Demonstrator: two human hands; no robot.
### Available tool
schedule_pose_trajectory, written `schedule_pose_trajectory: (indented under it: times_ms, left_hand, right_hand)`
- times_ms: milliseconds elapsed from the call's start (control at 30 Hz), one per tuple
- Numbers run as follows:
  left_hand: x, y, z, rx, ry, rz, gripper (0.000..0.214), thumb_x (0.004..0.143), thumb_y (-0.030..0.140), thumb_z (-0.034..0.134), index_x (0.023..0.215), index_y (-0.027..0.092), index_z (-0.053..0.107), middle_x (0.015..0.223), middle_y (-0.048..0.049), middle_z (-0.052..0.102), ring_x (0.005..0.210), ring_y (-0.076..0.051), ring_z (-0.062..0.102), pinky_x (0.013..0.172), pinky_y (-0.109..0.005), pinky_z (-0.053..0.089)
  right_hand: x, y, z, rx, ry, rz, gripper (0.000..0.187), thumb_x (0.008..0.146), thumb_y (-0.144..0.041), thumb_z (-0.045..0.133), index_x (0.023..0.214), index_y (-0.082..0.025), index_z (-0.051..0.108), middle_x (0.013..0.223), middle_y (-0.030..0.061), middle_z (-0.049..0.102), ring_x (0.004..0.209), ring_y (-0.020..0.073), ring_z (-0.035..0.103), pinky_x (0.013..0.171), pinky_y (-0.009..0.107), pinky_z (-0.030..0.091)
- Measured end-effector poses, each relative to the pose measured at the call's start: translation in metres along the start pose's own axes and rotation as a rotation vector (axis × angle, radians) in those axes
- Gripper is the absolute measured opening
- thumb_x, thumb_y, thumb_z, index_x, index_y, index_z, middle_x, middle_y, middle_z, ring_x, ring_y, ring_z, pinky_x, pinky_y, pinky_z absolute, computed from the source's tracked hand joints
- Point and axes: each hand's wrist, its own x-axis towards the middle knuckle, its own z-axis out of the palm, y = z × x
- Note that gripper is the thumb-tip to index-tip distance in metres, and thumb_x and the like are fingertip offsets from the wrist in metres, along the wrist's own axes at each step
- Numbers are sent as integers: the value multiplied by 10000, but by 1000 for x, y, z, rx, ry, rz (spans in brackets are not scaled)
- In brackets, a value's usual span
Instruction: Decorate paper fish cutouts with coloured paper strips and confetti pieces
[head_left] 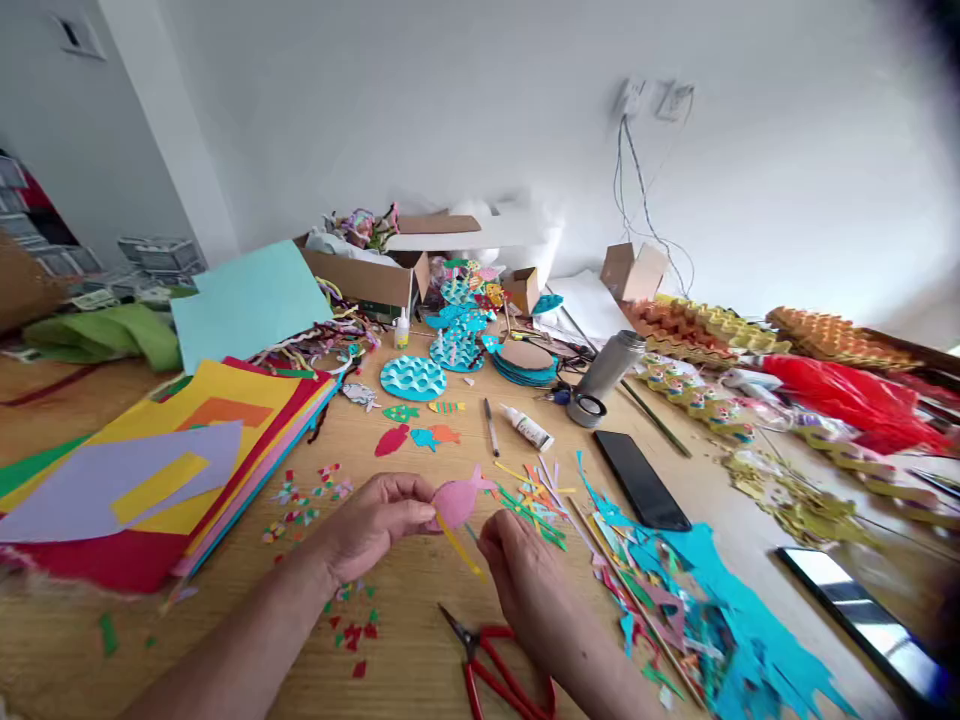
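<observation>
While my left hand [375, 520] pinches the cut-out pink paper fish [455, 500], my right hand [525, 570] clamps a yellow strip [461, 548] just beneath it, seemingly not yet glued; smaller paper fish [425, 437] lie finished beyond my fingertips.

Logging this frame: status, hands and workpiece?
Left hand pinches pink paper fish. Right hand holds yellow strip beneath it. Red scissors lie by right wrist.

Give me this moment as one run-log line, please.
left hand: holds pink paper fish | right hand: holds yellow strip at fish's lower edge | red scissors: lying on table, near right hand
</observation>
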Motion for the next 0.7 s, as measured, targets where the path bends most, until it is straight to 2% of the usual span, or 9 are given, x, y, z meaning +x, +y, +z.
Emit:
schedule_pose_trajectory:
  times_ms: [100, 200, 333, 433, 567, 700]
  left_hand:
    - [3, 1, -2, 2, 58, 25, 139, 641, 204, 731, 751, 123, 706, 737, -31, 678, 707, -112, 582, 750, -239, 448]
    - [5, 1, -3, -36, 89, 57, 120, 643, 193, 733, 734, 124, 699, 740, -33, 678, 719, -120, 588, 768, -256, 455]
    - [6, 2, -4, -91, 108, 102, 105, 650, 179, 725, 733, 124, 692, 743, -34, 670, 730, -134, 594, 816, -305, 458]
    - [5, 3, -4, -113, 103, 155, 95, 667, 179, 709, 743, 124, 693, 734, -35, 663, 736, -136, 592, 816, -302, 448]
    - [4, 5, -5, -102, 98, 176, 98, 665, 179, 700, 742, 119, 691, 728, -45, 670, 722, -140, 590, 796, -304, 444]
    - [5, 5, -5, -66, 106, 199, 106, 670, 187, 694, 746, 112, 692, 752, -57, 678, 746, -151, 595, 779, -297, 441]
  right_hand:
    - [11, -5, 0, 66, -49, -18, 146, 878, -186, 391, 744, -210, 444, 755, 43, 603, 690, 169, 539, 617, 275, 379]
    - [20, -3, 2, 268, -129, 14, 144, 862, -242, 436, 725, -207, 462, 701, 24, 590, 638, 153, 536, 577, 263, 392]
    - [35, 2, 3, 878, -315, 158, 252, 853, -413, 496, 757, -180, 518, 706, 27, 620, 614, 136, 588, 596, 269, 468]
    - [48, 1, 4, 1231, -418, 291, 292, 831, -433, 545, 800, -144, 578, 687, 52, 655, 584, 137, 627, 580, 263, 494]
    - [59, -4, 10, 1368, -532, 381, 253, 776, -357, 622, 747, -106, 618, 605, 73, 667, 468, 128, 608, 471, 229, 473]
    - [58, -3, 17, 1437, -553, 432, 256, 727, -345, 678, 701, -93, 638, 481, 11, 595, 346, 74, 486, 381, 189, 384]
